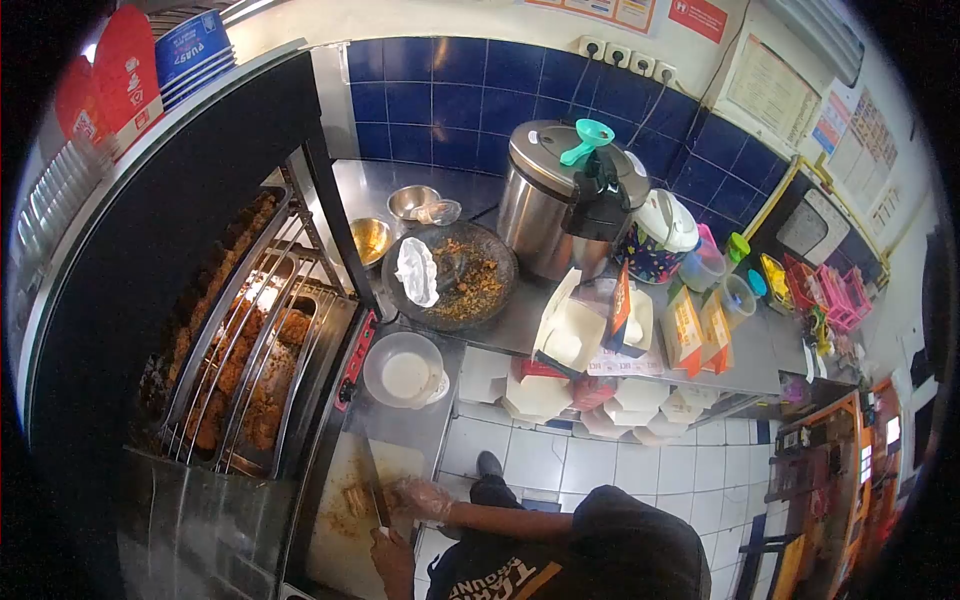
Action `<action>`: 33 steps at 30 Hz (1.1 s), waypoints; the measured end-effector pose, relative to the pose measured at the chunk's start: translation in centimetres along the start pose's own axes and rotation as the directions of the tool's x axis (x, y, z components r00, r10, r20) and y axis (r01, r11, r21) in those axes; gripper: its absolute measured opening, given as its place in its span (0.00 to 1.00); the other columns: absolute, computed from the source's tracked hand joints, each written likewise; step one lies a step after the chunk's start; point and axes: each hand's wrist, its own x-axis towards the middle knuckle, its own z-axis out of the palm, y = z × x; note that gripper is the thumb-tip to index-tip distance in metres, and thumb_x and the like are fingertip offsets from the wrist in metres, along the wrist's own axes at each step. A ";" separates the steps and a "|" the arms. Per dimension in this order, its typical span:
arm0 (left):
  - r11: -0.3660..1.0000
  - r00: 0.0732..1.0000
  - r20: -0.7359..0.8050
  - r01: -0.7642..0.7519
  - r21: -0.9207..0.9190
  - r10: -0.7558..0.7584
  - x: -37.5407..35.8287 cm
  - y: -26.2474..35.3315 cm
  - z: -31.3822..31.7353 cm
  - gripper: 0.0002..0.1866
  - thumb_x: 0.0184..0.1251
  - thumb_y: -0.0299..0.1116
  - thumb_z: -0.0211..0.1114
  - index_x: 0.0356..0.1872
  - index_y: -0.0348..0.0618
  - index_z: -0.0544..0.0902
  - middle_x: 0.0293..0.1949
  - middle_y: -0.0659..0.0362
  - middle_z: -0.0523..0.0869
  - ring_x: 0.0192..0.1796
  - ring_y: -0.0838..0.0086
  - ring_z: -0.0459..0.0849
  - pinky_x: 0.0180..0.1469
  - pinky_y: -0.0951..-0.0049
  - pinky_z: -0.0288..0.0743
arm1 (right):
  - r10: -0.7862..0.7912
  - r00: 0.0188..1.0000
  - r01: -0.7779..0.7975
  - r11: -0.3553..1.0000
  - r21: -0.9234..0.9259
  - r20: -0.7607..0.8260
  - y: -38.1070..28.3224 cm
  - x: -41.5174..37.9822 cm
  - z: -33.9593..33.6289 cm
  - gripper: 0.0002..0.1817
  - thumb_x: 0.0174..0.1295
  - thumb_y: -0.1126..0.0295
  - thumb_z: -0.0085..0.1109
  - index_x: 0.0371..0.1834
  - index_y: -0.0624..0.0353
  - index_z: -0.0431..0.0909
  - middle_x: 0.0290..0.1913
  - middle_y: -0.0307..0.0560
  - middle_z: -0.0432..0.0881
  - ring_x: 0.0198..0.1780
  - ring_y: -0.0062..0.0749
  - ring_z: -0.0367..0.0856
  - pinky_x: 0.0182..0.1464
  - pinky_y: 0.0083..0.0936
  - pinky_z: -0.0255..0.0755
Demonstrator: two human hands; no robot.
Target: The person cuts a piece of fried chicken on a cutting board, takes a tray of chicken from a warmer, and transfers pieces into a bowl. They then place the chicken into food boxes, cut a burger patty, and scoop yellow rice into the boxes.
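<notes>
With 12 o'clock at the top of the view, the dark cabinet (185, 185) is the largest thing, at 9 o'clock, with fried pieces (262, 420) on its metal racks. A steel counter (755, 350) runs from 11 o'clock round to 3 o'clock. On it, at 1 o'clock, stands a big lidded cooker (545, 225). At 10 o'clock from the middle sits a dark pan (470, 250) of brown crumbs, with a crumpled white cloth or paper (416, 272) at its 9 o'clock side. A pale cutting board (330, 550) lies at 7 o'clock. Open boxes (567, 345) stand around 4 o'clock, and a whitish tub (405, 372) sits just beyond the board's 1 o'clock end.

The bare left hand (393, 563), at 7 o'clock, has its fingers closed around the handle of a knife (373, 478), whose blade points towards 11 o'clock over the board. The right hand (425, 498), in a clear glove, is near the blade's 3 o'clock side; I cannot tell whether its fingers grip anything. A green funnel (592, 131) rests on the cooker's lid. Smallest is the brown piece of food (355, 500) on the board, at the blade's 9 o'clock side.
</notes>
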 end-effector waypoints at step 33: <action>0.955 0.986 0.042 0.166 -0.247 -0.161 -9.2 -7.8 0.6 0.29 0.74 0.46 0.51 0.59 0.26 0.67 0.43 0.31 0.81 0.45 0.38 0.81 0.44 0.45 0.73 | -0.161 0.848 0.476 0.652 -0.590 0.506 -3.8 7.6 6.0 0.22 0.57 0.53 0.59 0.52 0.50 0.75 0.53 0.53 0.71 0.55 0.50 0.73 0.49 0.44 0.75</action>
